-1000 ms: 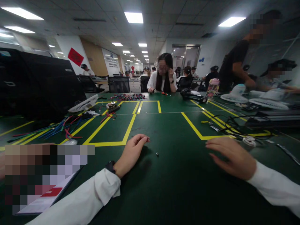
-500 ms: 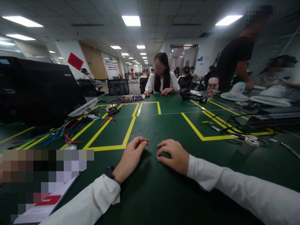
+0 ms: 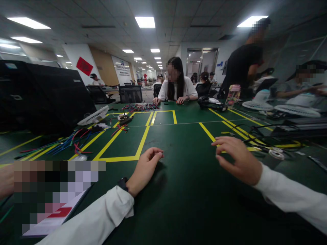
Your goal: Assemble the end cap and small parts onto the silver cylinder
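Observation:
My left hand [image 3: 148, 165] rests on the green table [image 3: 176, 204] left of centre, thumb and fingertips pressed together in a pinch. Whatever may be between those fingertips is too small or hidden to make out. A dark band circles that wrist. Over to the right, my right hand [image 3: 238, 160] hovers above the table with thumb and fingers apart and nothing visible between them. Its fingertips are close to a strip of yellow tape [image 3: 206, 132]. Behind that hand stands a roll of tape [image 3: 276, 153], partly covered.
Coloured wires [image 3: 60, 144] and a small motor [image 3: 123, 116] lie at the left, by a black case [image 3: 51, 98] and a white fan [image 3: 93, 115]. Black cables [image 3: 251, 132] spread at the right. Another person's hand [image 3: 6, 180] is at the left edge; a person [image 3: 189, 89] sits opposite.
My right hand has moved right and away from my left hand, its fingers spreading. My left hand stays pinched in nearly the same place. The standing person at the back right has shifted left.

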A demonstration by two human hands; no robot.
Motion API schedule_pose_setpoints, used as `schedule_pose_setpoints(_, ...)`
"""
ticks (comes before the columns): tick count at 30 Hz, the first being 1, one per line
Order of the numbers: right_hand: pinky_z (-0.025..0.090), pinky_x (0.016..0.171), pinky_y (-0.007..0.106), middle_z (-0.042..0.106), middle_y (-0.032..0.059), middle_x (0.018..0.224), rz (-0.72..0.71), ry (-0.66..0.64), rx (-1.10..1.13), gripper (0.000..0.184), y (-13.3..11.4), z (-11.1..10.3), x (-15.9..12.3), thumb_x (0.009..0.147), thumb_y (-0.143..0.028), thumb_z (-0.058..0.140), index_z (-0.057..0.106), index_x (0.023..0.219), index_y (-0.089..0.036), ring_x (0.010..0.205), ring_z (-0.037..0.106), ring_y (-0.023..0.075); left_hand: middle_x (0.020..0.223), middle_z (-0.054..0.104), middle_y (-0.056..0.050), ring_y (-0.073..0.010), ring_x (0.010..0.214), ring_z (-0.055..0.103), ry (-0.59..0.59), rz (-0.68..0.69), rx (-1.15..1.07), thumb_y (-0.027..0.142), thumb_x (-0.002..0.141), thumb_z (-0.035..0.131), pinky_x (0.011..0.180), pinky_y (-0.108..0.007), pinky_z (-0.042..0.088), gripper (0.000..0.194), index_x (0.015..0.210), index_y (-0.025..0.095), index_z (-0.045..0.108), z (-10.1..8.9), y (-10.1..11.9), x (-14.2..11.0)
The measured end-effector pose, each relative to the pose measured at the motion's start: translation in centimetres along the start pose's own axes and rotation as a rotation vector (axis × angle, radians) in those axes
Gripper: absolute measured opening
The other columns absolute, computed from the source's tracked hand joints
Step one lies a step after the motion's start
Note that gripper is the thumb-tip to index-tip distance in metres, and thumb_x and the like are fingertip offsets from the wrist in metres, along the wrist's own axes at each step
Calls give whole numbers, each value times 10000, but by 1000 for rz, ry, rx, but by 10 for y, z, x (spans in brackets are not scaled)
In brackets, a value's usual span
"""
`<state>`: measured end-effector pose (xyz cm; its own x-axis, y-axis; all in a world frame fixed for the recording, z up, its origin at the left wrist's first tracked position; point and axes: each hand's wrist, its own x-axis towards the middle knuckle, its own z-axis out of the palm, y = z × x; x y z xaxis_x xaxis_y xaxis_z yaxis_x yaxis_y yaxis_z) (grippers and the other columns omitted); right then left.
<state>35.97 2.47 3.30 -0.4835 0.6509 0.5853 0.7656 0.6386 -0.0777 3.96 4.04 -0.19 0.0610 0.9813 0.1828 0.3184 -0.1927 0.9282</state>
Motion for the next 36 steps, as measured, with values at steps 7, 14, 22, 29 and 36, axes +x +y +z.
schedule_pose_setpoints(7, 424, 859, 386, 603, 80, 1058, 582, 48, -234, 252, 108, -63, -62, 743, -428, 478, 551, 818, -199, 977, 555, 229, 827, 653, -28, -193, 827, 607, 17, -5, 3, 374, 803, 516, 749, -289, 426, 241, 906, 175, 604, 0, 2, 0)
schedule_pose_setpoints(14, 461, 822, 350, 661, 44, 985, 939, -38, 179, 376, 121, -61, -99, 714, -540, 505, 542, 912, -223, 906, 617, 206, 851, 655, -36, -207, 847, 612, 16, -23, 13, 409, 809, 498, 767, -309, 430, 276, 920, 179, 603, -1, 6, -2)
schedule_pose_setpoints(22, 477, 742, 360, 662, 103, 950, 1017, 29, 185, 262, 119, -72, -101, 725, -413, 591, 576, 910, -228, 784, 644, 213, 838, 663, -35, -203, 838, 618, 27, -40, -13, 403, 806, 503, 769, -305, 438, 259, 892, 181, 606, -2, 12, -4)
schedule_pose_setpoints(29, 461, 750, 345, 649, 65, 948, 1006, 8, 61, 252, 120, -73, -107, 722, -424, 599, 591, 922, -271, 787, 627, 188, 795, 649, -28, -192, 811, 606, 26, -24, -37, 381, 810, 510, 760, -299, 432, 236, 868, 173, 607, -1, 7, -1)
schedule_pose_setpoints(36, 508, 717, 364, 623, 141, 1075, 1098, 106, 490, 196, 137, -68, -114, 616, -348, 722, 663, 766, -236, 913, 621, 255, 788, 646, -28, -189, 795, 606, 16, -2, -56, 372, 814, 506, 753, -294, 435, 226, 844, 173, 607, -1, 6, -1)
